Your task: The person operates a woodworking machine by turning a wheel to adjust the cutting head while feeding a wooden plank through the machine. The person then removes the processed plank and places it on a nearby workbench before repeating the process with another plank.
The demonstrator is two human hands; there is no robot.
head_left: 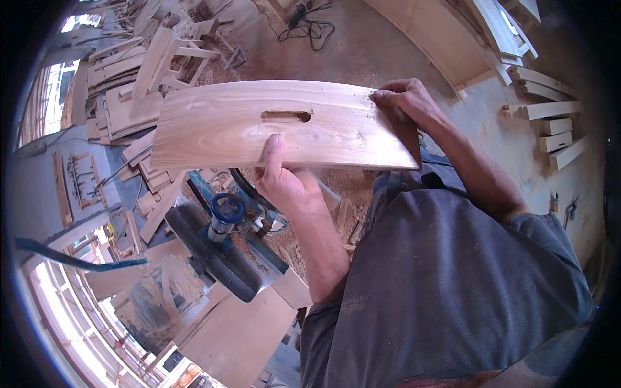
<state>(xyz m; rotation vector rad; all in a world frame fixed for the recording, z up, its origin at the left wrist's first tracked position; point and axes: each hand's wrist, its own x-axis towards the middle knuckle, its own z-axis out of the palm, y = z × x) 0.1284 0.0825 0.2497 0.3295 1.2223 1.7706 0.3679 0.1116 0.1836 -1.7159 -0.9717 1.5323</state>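
Note:
A pale wooden board (213,129) is held up in front of me, its broad face toward me. Near its middle is a long slot (284,116) with rounded ends. My left hand (288,184) grips the lower edge, thumb lying on the face just under the slot and the fingers hidden behind. At the upper right corner my right hand (407,100) pinches the board, thumb on the face. Small crumbs of sawdust cling to the wood near that thumb. Below the board stands a machine (220,246) with a dark elongated body and a blue-rimmed round part.
Scrap wood (123,71) is piled at the far left. A corded power tool (297,16) lies on the floor (362,45) at the back. Wooden panels (440,39) and short planks (550,110) lie at the right. A blue bar (77,258) juts in from the left.

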